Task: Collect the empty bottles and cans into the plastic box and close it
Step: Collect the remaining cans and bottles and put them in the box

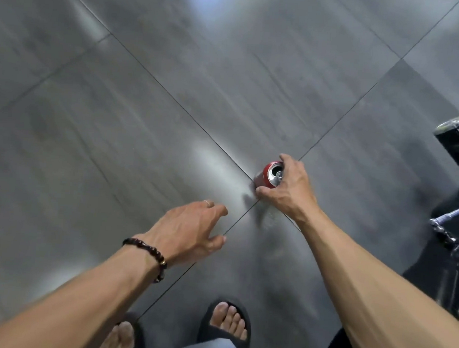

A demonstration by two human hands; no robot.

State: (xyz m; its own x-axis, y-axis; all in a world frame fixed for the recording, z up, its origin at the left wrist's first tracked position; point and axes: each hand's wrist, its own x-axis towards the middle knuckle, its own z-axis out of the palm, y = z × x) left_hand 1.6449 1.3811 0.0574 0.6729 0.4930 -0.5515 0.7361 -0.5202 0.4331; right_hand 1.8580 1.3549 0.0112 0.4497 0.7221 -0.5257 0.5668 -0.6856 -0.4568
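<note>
A red can (266, 175) with an open silver top stands upright on the grey tiled floor, right of centre. My right hand (289, 189) grips it from the right, thumb on the near side and a finger over the far rim. My left hand (191, 231) hovers lower and to the left of the can, fingers relaxed and spread, holding nothing. It wears a ring and a dark bead bracelet at the wrist. No plastic box is in view.
A black machine with a metal rod (456, 217) stands at the right edge. My feet in black sandals (226, 323) are at the bottom centre. Grey floor tiles (145, 113) fill the left and the far side.
</note>
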